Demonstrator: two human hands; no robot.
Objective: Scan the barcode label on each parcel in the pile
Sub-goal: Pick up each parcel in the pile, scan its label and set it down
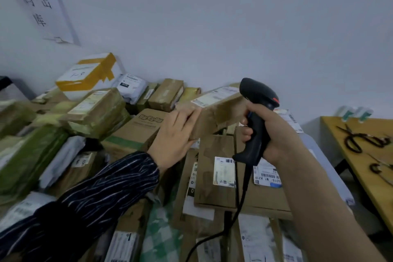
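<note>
My left hand grips the near end of a brown cardboard parcel and holds it raised above the pile. A white barcode label lies on the parcel's top face. My right hand grips the handle of a black barcode scanner, whose head sits just right of the label. The scanner's black cable hangs down toward the bottom of the view. Below lies the pile of parcels, many with white labels facing up.
More taped boxes and grey mailer bags are stacked at the left and back against a white wall. A white box with yellow tape sits on top. At the right, a yellow table carries black scissors.
</note>
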